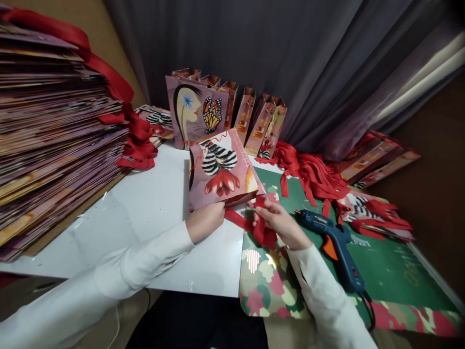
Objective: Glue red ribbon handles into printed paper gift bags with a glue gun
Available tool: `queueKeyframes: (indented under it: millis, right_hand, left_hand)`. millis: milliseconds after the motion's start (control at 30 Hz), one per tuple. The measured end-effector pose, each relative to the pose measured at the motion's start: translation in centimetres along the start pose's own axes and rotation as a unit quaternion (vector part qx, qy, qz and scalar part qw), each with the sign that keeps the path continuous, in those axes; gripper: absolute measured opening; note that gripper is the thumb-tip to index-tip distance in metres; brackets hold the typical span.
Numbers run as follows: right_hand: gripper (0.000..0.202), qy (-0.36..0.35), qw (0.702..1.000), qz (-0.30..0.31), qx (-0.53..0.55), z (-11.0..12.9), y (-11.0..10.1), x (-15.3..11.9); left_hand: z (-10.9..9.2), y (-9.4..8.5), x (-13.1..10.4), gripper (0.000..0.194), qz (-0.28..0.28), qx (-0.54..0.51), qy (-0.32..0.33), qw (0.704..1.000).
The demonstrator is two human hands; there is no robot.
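Note:
A pink printed paper bag [221, 169] with a striped zebra-like pattern and a red flower lies tilted in front of me, its opening towards me. My left hand [206, 222] is closed at the bag's near edge, its fingers partly hidden inside the opening. Just right of the bag, my right hand [278, 220] pinches a red ribbon [264, 235]. One stretch of that ribbon runs left towards the bag's mouth. A blue glue gun [336, 242] with an orange trigger rests on the green mat, right of my right hand.
A tall stack of flat printed bags [54, 131] fills the left side. Several upright paper bags [199, 109] stand at the back. Red ribbons [312, 174] lie heaped on the green mat [392, 271], with more bags [378, 155] at the right. A grey curtain [232, 43] hangs behind.

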State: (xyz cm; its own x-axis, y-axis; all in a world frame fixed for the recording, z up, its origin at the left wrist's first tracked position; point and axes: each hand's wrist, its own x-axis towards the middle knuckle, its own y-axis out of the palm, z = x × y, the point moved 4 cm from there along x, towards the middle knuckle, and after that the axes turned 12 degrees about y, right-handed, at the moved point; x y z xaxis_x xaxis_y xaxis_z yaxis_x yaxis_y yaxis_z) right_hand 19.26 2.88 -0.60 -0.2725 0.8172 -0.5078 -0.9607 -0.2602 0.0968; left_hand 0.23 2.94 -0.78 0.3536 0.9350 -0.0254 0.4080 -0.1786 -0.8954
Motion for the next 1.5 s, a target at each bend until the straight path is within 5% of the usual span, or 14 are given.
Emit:
queueKeyframes:
  millis: [167, 333, 467, 600, 733, 833, 900, 1033, 1167, 1367, 1500]
  right_hand:
    - [0.025, -0.020, 1.000, 0.002, -0.024, -0.4, 1.7, 3.5]
    - [0.021, -0.048, 0.999, 0.011, -0.002, -0.8, 2.2, 3.7]
    - [0.018, -0.046, 0.999, 0.011, 0.003, -1.3, 2.0, 3.8]
    - [0.014, -0.060, 0.998, -0.008, 0.008, -1.2, 1.5, 4.0]
    - [0.011, -0.046, 0.999, -0.003, 0.017, -1.2, 1.2, 3.9]
    - [0.011, -0.026, 0.999, -0.002, 0.028, -1.3, 1.1, 3.9]
    - [0.012, -0.020, 0.999, -0.003, 0.039, -1.4, 1.1, 4.0]
    - [0.021, -0.021, 0.998, 0.002, 0.063, -1.6, 1.1, 4.4]
    - [0.026, -0.026, 0.996, -0.002, 0.080, -1.8, 1.2, 4.6]
    - [0.013, -0.045, 0.996, -0.031, 0.074, -1.5, 0.7, 4.8]
    - [0.009, -0.027, 0.998, -0.047, 0.043, -1.5, 0.4, 5.1]
  left_hand:
    - [0.0, 0.0, 0.0, 0.035, -0.004, 0.026, 0.013, 1.000]
    - [-0.4, 0.0, -0.1, 0.047, -0.031, 0.045, 0.059, 0.997]
    - [-2.0, 0.3, -0.4, 0.060, -0.043, 0.019, 0.161, 0.986]
    - [-3.7, 0.0, -0.9, 0.040, -0.077, -0.145, 0.250, 0.954]
    - [-3.4, -0.3, -0.7, 0.019, -0.062, -0.404, 0.166, 0.897]
    - [-2.9, -0.1, -0.4, 0.023, -0.030, -0.483, 0.095, 0.870]
    - [-2.8, -0.2, -0.4, 0.029, -0.040, -0.437, 0.114, 0.891]
    - [-3.7, 0.2, -0.7, 0.037, -0.100, -0.144, 0.221, 0.959]
    - [-4.7, 1.8, -0.4, 0.051, -0.102, 0.061, 0.193, 0.974]
    - [-6.6, 1.1, 2.3, 0.057, -0.048, 0.087, 0.114, 0.988]
    - [-6.1, 0.4, 4.6, 0.038, -0.008, 0.061, 0.058, 0.996]
